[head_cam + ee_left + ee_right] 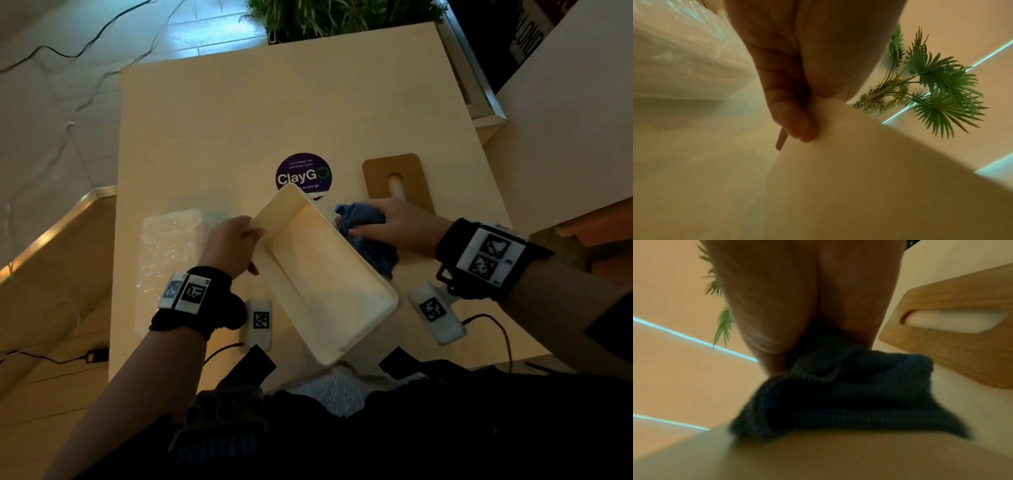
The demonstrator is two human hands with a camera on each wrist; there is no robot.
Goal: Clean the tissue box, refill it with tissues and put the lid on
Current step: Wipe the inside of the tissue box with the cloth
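Observation:
An empty cream tissue box (318, 274) is tilted up over the table's near edge, its open top facing me. My left hand (236, 243) grips its left wall near the far corner, thumb inside the rim; the left wrist view shows the fingers (791, 116) curled on the wall (869, 178). My right hand (394, 222) holds a crumpled blue cloth (366, 233) against the box's right outer wall; the right wrist view shows the cloth (838, 394) bunched under the palm. The wooden lid (397, 181) with an oval slot lies flat behind my right hand. A clear-wrapped tissue pack (168, 250) lies at the left.
A round purple "ClayGO" sticker (303, 173) sits on the table (274, 113) behind the box. Two small white tagged devices (260, 322) (436, 313) with cables lie near the front edge. A green plant (335, 17) stands beyond the table's far edge.

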